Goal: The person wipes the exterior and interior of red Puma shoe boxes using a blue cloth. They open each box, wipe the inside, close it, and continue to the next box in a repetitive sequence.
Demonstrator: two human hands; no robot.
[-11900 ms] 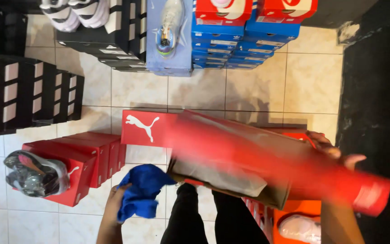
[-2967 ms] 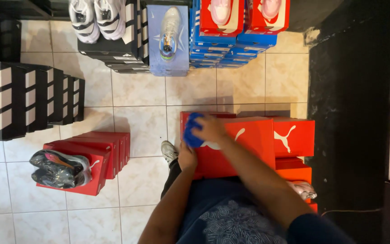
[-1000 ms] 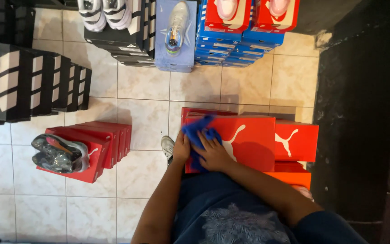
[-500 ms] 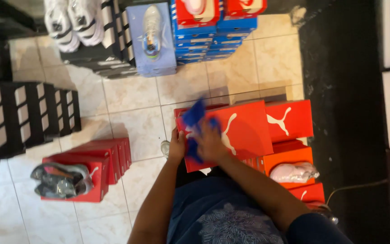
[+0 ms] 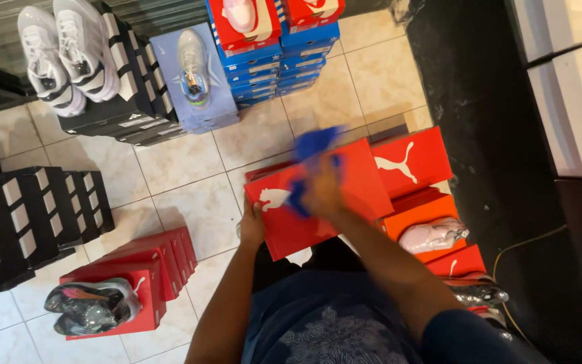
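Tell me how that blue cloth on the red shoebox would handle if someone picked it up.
The blue cloth probably goes limp: it shows bunched and blurred under the right hand. It looks light for its size, since one hand moves it. It likely slides easily on the red shoebox, whose lid looks smooth, while the left hand holds the box edge.

Bare tile floor (image 5: 190,202) between black box stacks (image 5: 42,216) and red box (image 5: 318,202).

A shoebox (image 5: 318,202) lies under both hands, the cloth (image 5: 310,165) on its lid. Left stands a stack of boxes (image 5: 136,273) bearing wrapped shoes (image 5: 89,307); right, more boxes (image 5: 432,216) bearing a sneaker (image 5: 434,234).
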